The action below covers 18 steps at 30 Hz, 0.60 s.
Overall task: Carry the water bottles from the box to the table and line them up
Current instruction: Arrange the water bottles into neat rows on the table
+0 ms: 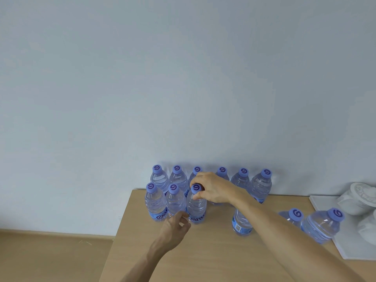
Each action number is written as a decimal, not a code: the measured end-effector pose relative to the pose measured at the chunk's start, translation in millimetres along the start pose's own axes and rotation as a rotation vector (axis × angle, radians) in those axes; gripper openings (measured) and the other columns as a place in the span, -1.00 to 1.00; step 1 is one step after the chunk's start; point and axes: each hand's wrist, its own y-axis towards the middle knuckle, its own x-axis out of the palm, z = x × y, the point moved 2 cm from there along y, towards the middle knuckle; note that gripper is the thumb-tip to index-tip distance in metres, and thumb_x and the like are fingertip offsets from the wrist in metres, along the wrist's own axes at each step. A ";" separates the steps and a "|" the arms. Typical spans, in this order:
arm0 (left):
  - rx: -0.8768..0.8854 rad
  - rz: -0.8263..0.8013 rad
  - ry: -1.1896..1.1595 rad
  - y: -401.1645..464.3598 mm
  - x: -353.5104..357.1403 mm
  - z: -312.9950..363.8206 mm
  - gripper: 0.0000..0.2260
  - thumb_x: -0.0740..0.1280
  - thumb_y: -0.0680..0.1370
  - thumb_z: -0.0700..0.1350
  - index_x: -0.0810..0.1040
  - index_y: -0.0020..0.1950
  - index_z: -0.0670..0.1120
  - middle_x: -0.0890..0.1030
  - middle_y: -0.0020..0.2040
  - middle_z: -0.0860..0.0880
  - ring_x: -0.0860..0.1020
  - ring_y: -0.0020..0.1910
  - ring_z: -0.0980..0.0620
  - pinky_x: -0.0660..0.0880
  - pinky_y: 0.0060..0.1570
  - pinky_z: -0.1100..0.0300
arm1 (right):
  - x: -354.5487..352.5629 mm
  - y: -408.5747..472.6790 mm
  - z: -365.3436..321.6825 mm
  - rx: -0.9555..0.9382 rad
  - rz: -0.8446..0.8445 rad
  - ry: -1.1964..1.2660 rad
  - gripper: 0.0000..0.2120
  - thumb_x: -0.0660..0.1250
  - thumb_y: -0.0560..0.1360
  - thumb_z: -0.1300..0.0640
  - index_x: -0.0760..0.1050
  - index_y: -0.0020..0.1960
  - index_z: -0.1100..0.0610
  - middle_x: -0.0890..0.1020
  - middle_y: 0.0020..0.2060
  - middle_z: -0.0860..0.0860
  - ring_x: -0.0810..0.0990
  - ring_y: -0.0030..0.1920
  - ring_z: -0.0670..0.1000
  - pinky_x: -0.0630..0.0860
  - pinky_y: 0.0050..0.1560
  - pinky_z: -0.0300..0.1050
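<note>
Several clear water bottles with purple caps stand on the wooden table (203,251). A back row (179,178) lines the wall. In front of it stand three bottles; my right hand (211,188) pinches the neck of the third one (196,206) just under its cap. My left hand (176,226) touches the base of that front row with loosely curled fingers and holds nothing. Another bottle (241,224) stands partly hidden behind my right forearm. Two more bottles (321,226) stand further right. The box is out of view.
A white tray (345,249) at the table's right edge carries white ceramic dishes (358,200). The table's left edge (120,226) drops to a wooden floor. A plain pale wall stands directly behind the bottles.
</note>
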 end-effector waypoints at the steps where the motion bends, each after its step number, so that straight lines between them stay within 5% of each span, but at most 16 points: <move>1: -0.001 -0.004 0.004 -0.2 -0.2 -0.3 -0.78 0.32 0.60 -0.14 0.52 0.23 -0.14 0.60 0.00 0.05 0.51 -0.21 0.23 0.43 -0.16 0.41 | 0.1 0.3 0.1 0.001 0.005 0.002 -0.72 0.43 0.49 -0.05 0.53 0.15 0.00 0.38 -0.10 -0.20 0.47 -0.04 -0.04 0.47 0.01 -0.07; 10: -0.013 -0.037 0.029 -0.7 -1.7 -2.6 -0.76 0.32 0.60 -0.10 0.50 0.26 -0.09 0.60 0.04 0.07 0.53 -0.17 0.15 0.41 -0.19 0.44 | 0.5 -2.9 0.1 0.007 0.021 0.013 -0.71 0.44 0.49 -0.02 0.53 0.17 0.03 0.43 -0.02 -0.14 0.50 -0.01 -0.04 0.47 0.02 -0.08; 18: 0.030 -0.046 -0.022 -8.8 -7.8 -1.9 -0.88 0.32 0.59 -0.14 0.57 0.12 -0.05 0.63 -0.09 0.08 0.59 -0.25 0.16 0.55 -0.11 0.20 | -6.8 -26.4 -1.4 0.078 0.085 0.076 -0.61 0.40 0.52 -0.08 0.47 0.32 -0.05 0.47 0.12 -0.11 0.53 0.01 -0.10 0.48 0.09 -0.11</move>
